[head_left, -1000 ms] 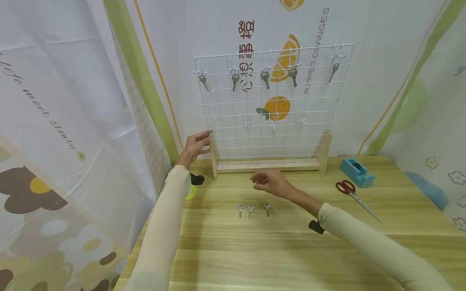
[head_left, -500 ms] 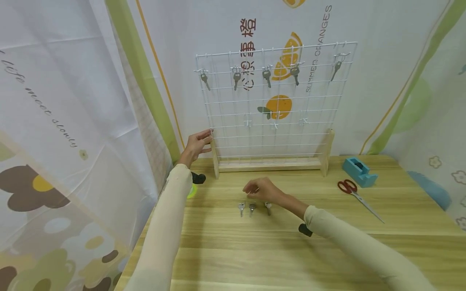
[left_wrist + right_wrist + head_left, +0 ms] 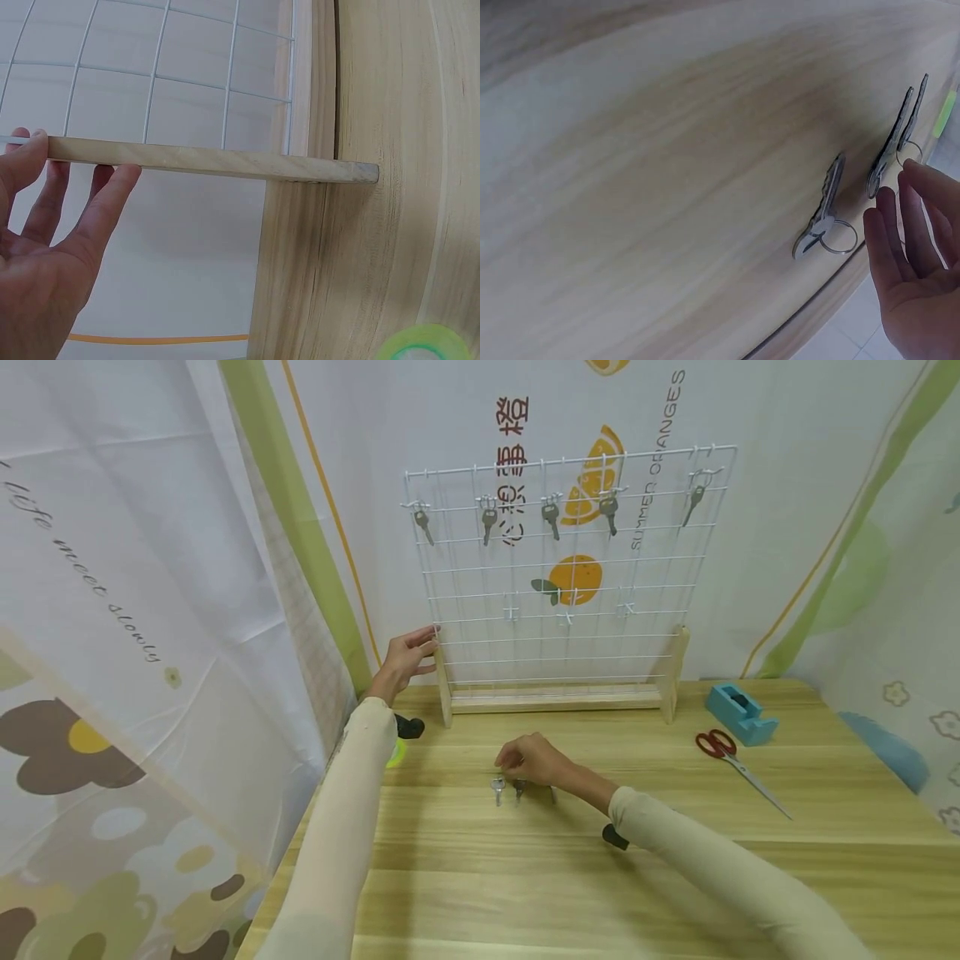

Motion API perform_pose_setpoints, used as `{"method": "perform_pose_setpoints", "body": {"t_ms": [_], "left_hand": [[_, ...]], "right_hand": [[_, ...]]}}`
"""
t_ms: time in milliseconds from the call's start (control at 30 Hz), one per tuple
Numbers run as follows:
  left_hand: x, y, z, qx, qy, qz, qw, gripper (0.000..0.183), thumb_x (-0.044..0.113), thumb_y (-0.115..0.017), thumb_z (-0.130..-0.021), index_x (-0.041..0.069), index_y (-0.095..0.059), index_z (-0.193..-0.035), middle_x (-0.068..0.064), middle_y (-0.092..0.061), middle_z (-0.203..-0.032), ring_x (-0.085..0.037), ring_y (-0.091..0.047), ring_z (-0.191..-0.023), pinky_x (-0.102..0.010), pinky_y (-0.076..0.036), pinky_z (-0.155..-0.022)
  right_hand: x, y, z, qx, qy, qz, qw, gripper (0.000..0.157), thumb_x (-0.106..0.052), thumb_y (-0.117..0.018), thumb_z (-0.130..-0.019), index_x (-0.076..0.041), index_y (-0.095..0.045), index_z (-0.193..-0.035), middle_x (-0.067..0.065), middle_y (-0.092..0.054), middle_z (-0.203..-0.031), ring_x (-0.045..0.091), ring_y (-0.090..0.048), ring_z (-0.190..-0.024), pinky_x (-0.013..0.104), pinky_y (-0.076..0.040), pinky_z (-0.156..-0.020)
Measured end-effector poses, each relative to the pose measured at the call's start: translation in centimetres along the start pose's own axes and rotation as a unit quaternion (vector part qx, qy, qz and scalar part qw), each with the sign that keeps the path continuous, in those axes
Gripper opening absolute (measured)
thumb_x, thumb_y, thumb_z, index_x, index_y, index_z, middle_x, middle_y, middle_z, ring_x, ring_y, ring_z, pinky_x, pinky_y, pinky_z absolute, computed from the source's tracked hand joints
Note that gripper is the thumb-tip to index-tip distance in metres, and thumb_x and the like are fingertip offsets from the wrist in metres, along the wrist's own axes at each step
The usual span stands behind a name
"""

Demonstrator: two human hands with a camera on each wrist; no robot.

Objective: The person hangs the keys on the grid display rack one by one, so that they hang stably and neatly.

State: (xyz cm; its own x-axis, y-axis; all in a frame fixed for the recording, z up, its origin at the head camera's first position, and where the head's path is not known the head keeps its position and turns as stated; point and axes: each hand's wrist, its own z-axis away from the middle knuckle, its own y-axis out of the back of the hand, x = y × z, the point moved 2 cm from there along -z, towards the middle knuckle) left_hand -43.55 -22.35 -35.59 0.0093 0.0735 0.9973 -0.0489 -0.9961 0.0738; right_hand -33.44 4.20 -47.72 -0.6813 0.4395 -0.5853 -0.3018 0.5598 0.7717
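Observation:
My left hand (image 3: 407,658) grips the left wooden upright (image 3: 202,159) of a white wire grid rack (image 3: 562,564), thumb on one side and fingers on the other. Three keys with small split rings lie on the table below the rack. At the leftmost key (image 3: 498,791), my right hand (image 3: 534,760) pinches the ring between thumb and index finger; the key still lies on the wood. Beside it is the middle key (image 3: 889,146). The right-hand key (image 3: 825,210) is mostly hidden by my hand in the head view. Several keys hang from hooks along the rack's upper part.
Lower hooks (image 3: 567,619) on the grid carry no keys. Red-handled scissors (image 3: 738,768) and a blue tape dispenser (image 3: 741,716) lie at the right. A yellow-green roll (image 3: 424,345) sits near my left forearm. Printed curtains surround the table (image 3: 465,877).
My right hand has moved left and down to the leftmost key, its thumb and fingertips coming together at the ring. The left hand stays on the rack.

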Motion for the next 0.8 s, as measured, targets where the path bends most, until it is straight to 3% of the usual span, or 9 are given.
{"method": "perform_pose_setpoints", "body": {"t_ms": [267, 600, 800], "left_hand": [[0.02, -0.10, 0.11, 0.001, -0.001, 0.003, 1.0000, 0.044, 0.009, -0.056, -0.109, 0.015, -0.055, -0.153, -0.012, -0.046, -0.160, -0.032, -0.053, -0.139, -0.049, -0.052, -0.108], [-0.12, -0.22, 0.24, -0.005, -0.007, 0.003, 1.0000, 0.045, 0.010, -0.055, -0.109, 0.013, -0.052, -0.154, -0.012, -0.045, -0.161, -0.033, -0.050, -0.141, -0.050, -0.051, -0.109], [0.65, -0.24, 0.74, -0.009, 0.006, 0.014, 0.9998, 0.045, 0.008, -0.055, -0.109, 0.012, -0.052, -0.154, -0.013, -0.044, -0.161, -0.034, -0.047, -0.144, -0.052, -0.048, -0.112]], "right_hand": [[-0.07, -0.37, -0.02, -0.009, -0.025, 0.010, 1.000, 0.006, 0.002, -0.077, -0.092, -0.002, -0.078, -0.097, 0.007, -0.078, -0.089, 0.015, -0.075, -0.080, 0.019, -0.061, -0.076], [-0.20, -0.31, 0.13, -0.007, 0.005, 0.013, 1.000, 0.009, 0.005, -0.073, -0.094, 0.003, -0.077, -0.101, 0.008, -0.078, -0.087, 0.014, -0.073, -0.076, 0.018, -0.060, -0.070], [-0.29, 0.50, -0.09, 0.001, 0.021, 0.012, 1.000, 0.013, 0.007, -0.067, -0.095, 0.005, -0.077, -0.103, 0.011, -0.077, -0.086, 0.015, -0.073, -0.073, 0.019, -0.060, -0.067]]}}
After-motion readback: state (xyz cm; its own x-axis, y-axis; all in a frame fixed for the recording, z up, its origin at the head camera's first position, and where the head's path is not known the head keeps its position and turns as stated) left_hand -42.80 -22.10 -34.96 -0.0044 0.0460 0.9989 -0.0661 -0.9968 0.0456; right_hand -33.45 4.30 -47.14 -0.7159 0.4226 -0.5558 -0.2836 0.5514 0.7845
